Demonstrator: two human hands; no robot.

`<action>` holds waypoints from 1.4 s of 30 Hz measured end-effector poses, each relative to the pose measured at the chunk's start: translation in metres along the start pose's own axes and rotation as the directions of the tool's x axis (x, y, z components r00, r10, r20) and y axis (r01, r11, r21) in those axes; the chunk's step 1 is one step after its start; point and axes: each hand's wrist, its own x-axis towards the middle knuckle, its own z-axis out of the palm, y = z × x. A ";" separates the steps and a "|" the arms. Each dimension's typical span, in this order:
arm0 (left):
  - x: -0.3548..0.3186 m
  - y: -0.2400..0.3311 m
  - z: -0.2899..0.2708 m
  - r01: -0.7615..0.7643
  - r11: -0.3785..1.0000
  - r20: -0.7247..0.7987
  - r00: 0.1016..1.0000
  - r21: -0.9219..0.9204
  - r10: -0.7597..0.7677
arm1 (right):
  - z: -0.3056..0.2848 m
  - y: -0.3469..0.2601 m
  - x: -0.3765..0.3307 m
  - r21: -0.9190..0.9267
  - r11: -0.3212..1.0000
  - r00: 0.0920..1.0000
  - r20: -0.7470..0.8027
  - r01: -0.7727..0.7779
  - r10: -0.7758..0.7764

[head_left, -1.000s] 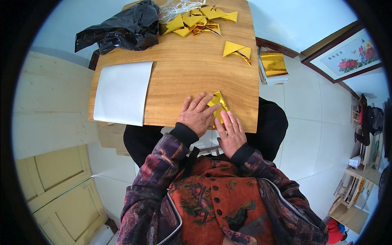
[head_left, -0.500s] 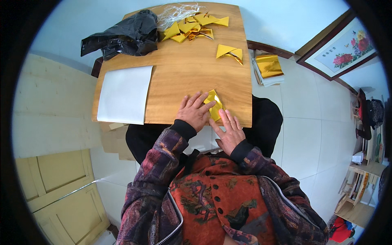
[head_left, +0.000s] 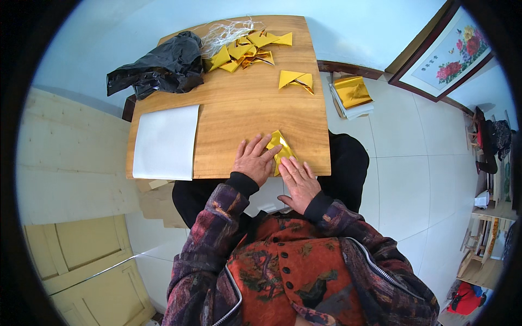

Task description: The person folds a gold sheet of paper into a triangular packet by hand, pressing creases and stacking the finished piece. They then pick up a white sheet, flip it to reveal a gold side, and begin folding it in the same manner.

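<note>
A shiny gold foil sheet (head_left: 280, 148), creased into a pointed, roughly triangular shape, lies near the lower right edge of the wooden table (head_left: 244, 108), just right of centre in the frame. The left hand (head_left: 253, 161) lies flat on the tabletop with its fingers spread and extended, the fingertips resting on the left side of the foil; nothing is clenched in it. The right hand (head_left: 297, 182) is likewise flat and open-fingered, pressing down on the lower right part of the foil at the table's edge, so the two hands meet over the piece without gripping it. The table is a smooth, light-brown rectangle with visible grain. On its left side lies a plain white sheet of paper (head_left: 166, 142), matte and rectangular, its lower edge close to the table's edge. At the upper left a crumpled black plastic bag (head_left: 155, 70) sits glossy and wrinkled. Beside it, at the top centre, is a heap of folded gold pieces (head_left: 244, 50) with a tangle of pale thin string (head_left: 225, 33) on it. A single folded gold piece (head_left: 296, 80) rests apart, right of the heap. Off the table, at upper right, a stack of flat gold sheets (head_left: 352, 93) lies on the white tiled floor (head_left: 408, 163).
</note>
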 end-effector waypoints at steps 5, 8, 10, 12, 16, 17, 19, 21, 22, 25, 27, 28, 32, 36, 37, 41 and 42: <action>-0.001 -0.001 0.000 0.006 1.000 0.012 1.000 -0.010 -0.006 | 0.002 -0.006 0.001 -0.057 0.998 0.998 0.066 -0.008 0.011; 0.001 -0.001 0.000 0.008 1.000 0.016 1.000 -0.011 -0.008 | -0.005 -0.004 0.001 -0.042 0.999 0.996 0.090 0.007 -0.004; 0.000 0.000 -0.001 0.026 1.000 0.033 0.999 0.007 -0.027 | -0.008 -0.004 -0.002 -0.038 0.997 0.997 0.036 0.074 -0.072; -0.001 0.002 -0.003 0.021 1.000 0.043 0.999 -0.013 -0.021 | -0.011 -0.002 -0.007 0.124 0.987 0.992 -0.088 0.106 -0.095; -0.008 0.013 -0.009 0.065 0.998 0.083 0.995 -0.017 -0.064 | -0.014 0.010 -0.031 0.363 0.931 0.962 -0.244 -0.023 0.119; -0.011 0.017 -0.010 0.075 0.997 0.079 0.994 -0.021 -0.073 | -0.014 0.014 -0.034 0.490 0.863 0.959 -0.166 -0.123 0.231; -0.020 0.026 -0.013 0.094 0.995 0.088 0.992 -0.034 -0.091 | -0.012 0.023 -0.038 0.689 0.625 0.894 0.077 -0.368 0.441; -0.028 0.036 -0.013 0.119 0.993 0.077 0.990 0.012 -0.120 | -0.008 0.029 -0.037 0.798 0.464 0.890 0.190 -0.385 0.414; -0.032 0.040 -0.013 0.137 0.990 0.071 0.988 0.035 -0.139 | -0.006 0.030 -0.035 0.835 0.368 0.883 0.261 -0.409 0.391; -0.040 0.047 -0.015 0.130 0.991 0.041 0.991 -0.007 -0.130 | 0.006 0.022 -0.028 0.867 -0.065 0.777 0.474 -0.495 0.413; -0.043 0.051 -0.015 0.134 0.990 0.046 0.990 -0.053 -0.132 | 0.015 0.016 -0.019 0.808 -0.394 0.726 0.577 -0.439 0.375; -0.044 0.052 -0.016 0.135 0.988 0.048 0.990 -0.076 -0.132 | 0.018 0.015 -0.016 0.802 -0.395 0.698 0.590 -0.448 0.407; -0.051 0.050 -0.017 0.129 0.973 -0.028 0.990 -0.189 -0.136 | 0.029 0.011 -0.010 0.830 -0.352 0.663 0.558 -0.433 0.499; -0.057 0.029 -0.022 0.121 0.801 -0.077 0.976 -0.586 -0.204 | 0.025 0.014 -0.016 0.886 -0.246 0.769 0.464 -0.394 0.439; -0.057 0.022 -0.024 0.133 0.734 -0.013 0.982 -0.666 -0.190 | 0.022 0.015 -0.016 0.896 -0.223 0.791 0.443 -0.383 0.422; -0.062 0.018 -0.025 0.100 0.577 -0.015 0.981 -0.811 -0.191 | 0.008 0.012 -0.013 0.931 -0.126 0.861 0.364 -0.342 0.355; -0.062 0.019 -0.025 0.106 0.552 -0.009 0.979 -0.827 -0.202 | 0.004 0.010 -0.012 0.931 -0.085 0.857 0.361 -0.356 0.369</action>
